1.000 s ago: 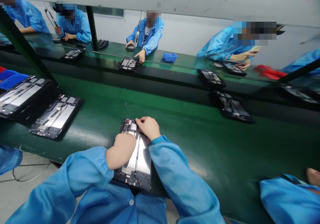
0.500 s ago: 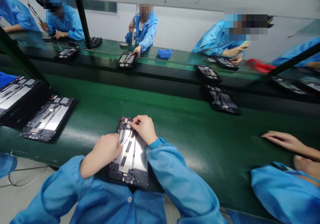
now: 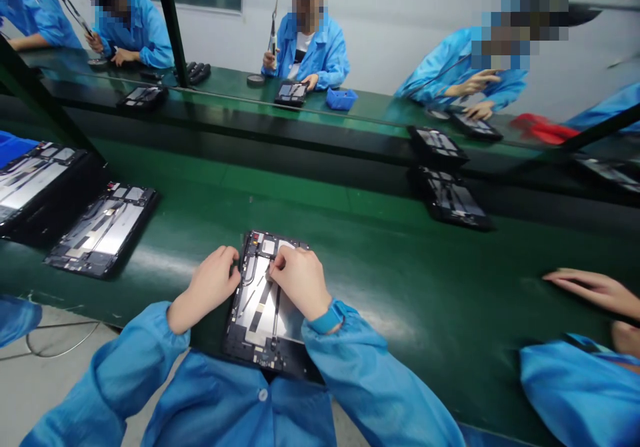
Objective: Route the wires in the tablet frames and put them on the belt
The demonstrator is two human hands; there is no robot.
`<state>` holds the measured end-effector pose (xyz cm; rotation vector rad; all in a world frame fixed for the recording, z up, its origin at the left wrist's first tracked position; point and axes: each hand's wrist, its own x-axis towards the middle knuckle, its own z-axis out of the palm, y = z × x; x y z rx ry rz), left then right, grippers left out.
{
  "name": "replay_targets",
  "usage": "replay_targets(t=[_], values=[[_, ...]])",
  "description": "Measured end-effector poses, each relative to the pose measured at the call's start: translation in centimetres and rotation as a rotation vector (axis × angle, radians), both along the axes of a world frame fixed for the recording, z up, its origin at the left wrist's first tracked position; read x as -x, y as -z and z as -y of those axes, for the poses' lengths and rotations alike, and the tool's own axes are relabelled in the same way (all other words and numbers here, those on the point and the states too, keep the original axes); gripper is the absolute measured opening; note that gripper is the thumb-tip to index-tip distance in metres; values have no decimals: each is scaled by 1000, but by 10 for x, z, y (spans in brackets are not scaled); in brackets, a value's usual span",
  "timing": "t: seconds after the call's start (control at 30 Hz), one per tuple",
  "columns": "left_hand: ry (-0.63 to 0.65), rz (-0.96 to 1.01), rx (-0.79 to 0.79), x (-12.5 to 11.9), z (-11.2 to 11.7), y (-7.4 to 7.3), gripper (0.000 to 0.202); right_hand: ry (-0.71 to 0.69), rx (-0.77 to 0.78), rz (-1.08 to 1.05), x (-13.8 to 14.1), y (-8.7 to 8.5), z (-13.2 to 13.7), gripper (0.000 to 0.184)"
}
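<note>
An opened tablet (image 3: 253, 304) lies in front of me with its inner side up, showing a silver plate, dark tape strips, thin cables and small boards. My right hand (image 3: 300, 280) is over its upper middle, thumb and forefinger pinched close to the silver surface. Whatever sits between those fingertips is too small to make out. At the tablet's left edge is my left hand (image 3: 210, 284), fingers bent, with a gap between thumb and forefinger and nothing seen in it.
Another opened tablet (image 3: 103, 230) lies to the left, beside a stack of tablets (image 3: 43, 187). More tablets (image 3: 453, 197) rest at the back right. A co-worker's hand (image 3: 595, 290) is on the green bench (image 3: 400, 260) at right. Opposite, several people work behind a ledge.
My left hand has drawn back from over the tablet to its left edge. My right hand has moved down from the tablet's top toward its middle. The view has shifted slightly.
</note>
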<state>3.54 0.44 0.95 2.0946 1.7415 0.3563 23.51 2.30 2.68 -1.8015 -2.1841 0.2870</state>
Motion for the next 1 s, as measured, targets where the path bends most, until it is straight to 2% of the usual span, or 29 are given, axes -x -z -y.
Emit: replay_targets(t=[0.13, 0.23, 0.43, 0.63, 0.87, 1.0], values=[[82, 248, -42, -4, -25, 6, 11, 12, -53, -63, -1, 7, -4, 11], [108, 310, 17, -5, -37, 5, 10, 20, -89, -64, 0, 10, -9, 12], [147, 461, 195, 3, -51, 6, 12, -29, -30, 53, 1, 2, -4, 12], [214, 570, 396, 13, -73, 18, 15, -23, -9, 15, -1, 6, 4, 10], [255, 623, 589, 13, -88, 11, 21, -36, 11, -57, -3, 11, 6, 10], [233, 658, 592, 12, -85, 11, 20, -46, 27, -87, -5, 10, 8, 11]])
